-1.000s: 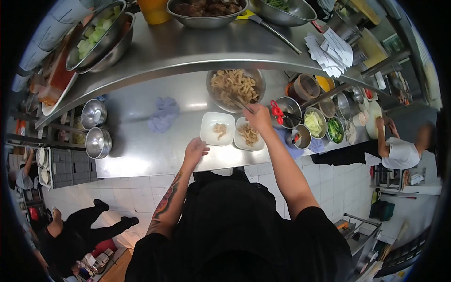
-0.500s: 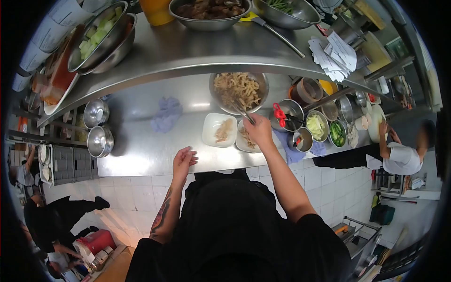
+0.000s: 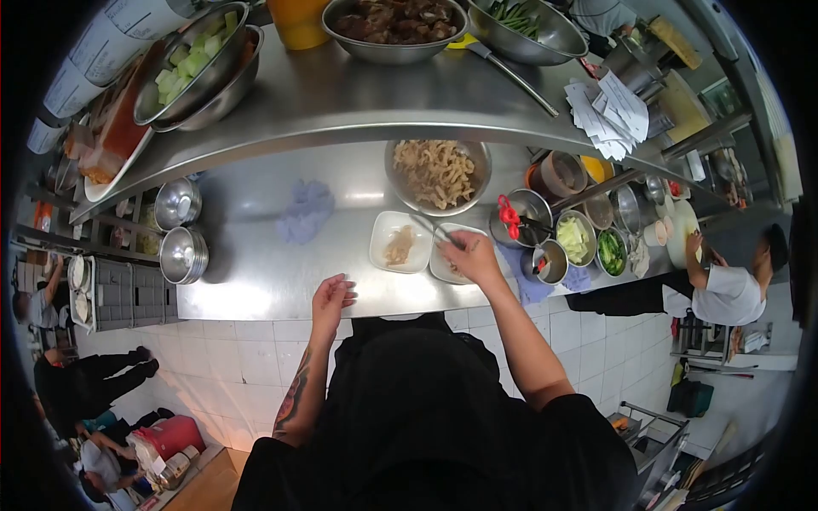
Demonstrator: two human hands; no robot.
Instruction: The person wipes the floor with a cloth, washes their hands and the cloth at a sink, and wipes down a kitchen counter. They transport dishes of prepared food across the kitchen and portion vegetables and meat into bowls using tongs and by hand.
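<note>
My right hand [image 3: 470, 256] grips metal tongs [image 3: 432, 229] over the right one of two small white square dishes [image 3: 445, 266], with the tips near the left dish [image 3: 400, 242], which holds a bit of pale shredded food. Behind the dishes stands a large steel bowl [image 3: 437, 175] full of the same beige strips. My left hand [image 3: 331, 295] rests on the front edge of the steel counter [image 3: 256, 264], fingers loosely apart, holding nothing.
A blue cloth [image 3: 305, 210] lies on the counter to the left, near stacked steel bowls [image 3: 181, 254]. Small pots of vegetables [image 3: 573, 239] and red scissors [image 3: 509, 209] stand to the right. A shelf above carries large bowls [image 3: 392, 21]. Other people work at right [image 3: 724, 285] and lower left.
My right hand has pulled the tongs back from the large bowl down over the white dishes. My left hand slid from beside the left dish to the counter's front edge.
</note>
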